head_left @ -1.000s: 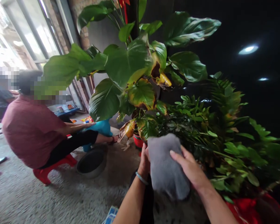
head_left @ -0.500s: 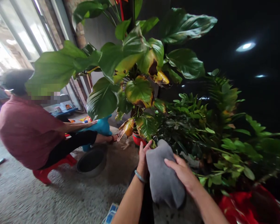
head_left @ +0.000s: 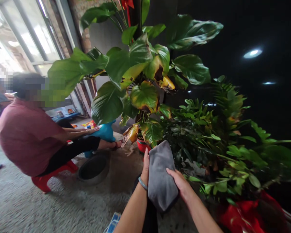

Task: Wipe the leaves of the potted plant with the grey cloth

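Observation:
A grey cloth point(head_left: 162, 178), folded into a thick pad, is held between my two hands in front of my knees. My left hand point(head_left: 145, 166), with a pale bangle at the wrist, supports its left edge; most of those fingers are hidden behind the cloth. My right hand point(head_left: 180, 183) grips the right side, thumb lying on top. Just beyond the cloth stands a large potted plant point(head_left: 126, 63) with broad green leaves, some yellowed and browned. Its red pot point(head_left: 142, 145) shows behind my left fingertips.
A person in a red shirt point(head_left: 29, 139) sits at left on a red stool point(head_left: 54, 174), beside a dark basin point(head_left: 94, 169) and a blue object point(head_left: 106, 132). Bushy plants point(head_left: 196, 129) line the right, with a red bag-like thing point(head_left: 247, 215) below. A blue-and-white packet point(head_left: 113, 223) lies on the floor.
The cloth has been turned and folded narrower, and sits slightly further left. My right hand has shifted left and down with it. The seated person stays in place.

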The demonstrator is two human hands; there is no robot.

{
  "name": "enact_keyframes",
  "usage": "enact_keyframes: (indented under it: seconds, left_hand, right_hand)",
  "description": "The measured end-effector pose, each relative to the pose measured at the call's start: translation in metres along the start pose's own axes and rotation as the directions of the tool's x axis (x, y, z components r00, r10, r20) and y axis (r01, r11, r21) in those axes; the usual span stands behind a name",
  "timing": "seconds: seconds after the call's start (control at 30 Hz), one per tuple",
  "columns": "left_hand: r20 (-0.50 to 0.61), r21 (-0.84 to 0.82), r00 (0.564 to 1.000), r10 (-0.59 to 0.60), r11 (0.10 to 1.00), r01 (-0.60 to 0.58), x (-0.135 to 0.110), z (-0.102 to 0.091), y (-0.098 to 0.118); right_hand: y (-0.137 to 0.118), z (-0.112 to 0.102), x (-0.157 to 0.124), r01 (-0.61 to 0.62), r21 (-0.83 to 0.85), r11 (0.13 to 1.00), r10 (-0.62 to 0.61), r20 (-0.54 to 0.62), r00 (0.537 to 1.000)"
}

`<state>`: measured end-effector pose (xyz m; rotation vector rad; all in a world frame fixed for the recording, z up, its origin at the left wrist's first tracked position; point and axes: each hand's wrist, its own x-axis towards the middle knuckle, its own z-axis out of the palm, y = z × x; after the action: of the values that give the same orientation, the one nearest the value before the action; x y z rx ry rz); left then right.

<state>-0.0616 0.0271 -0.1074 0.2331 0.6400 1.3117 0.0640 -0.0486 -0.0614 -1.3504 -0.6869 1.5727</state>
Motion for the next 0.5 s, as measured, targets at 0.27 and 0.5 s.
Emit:
enact_keyframes:
  seconds: [0.27, 0.5]
  left_hand:
    - [-0.013, 0.048, 0.999, 0.042, 0.998, -0.042, -0.012, 0.003, -0.006]
    - [0.057, -0.044, 0.997, 0.047, 0.998, -0.044, -0.025, 0.014, -0.007]
  right_hand:
    - [0.004, -0.022, -0.031, 0.126, -0.008, 0.992, -0.126, 0.038, 0.991]
    - [-0.067, -0.007, -0.037, 0.374, 0.14, 0.917, -0.382, 0.036, 0.923]
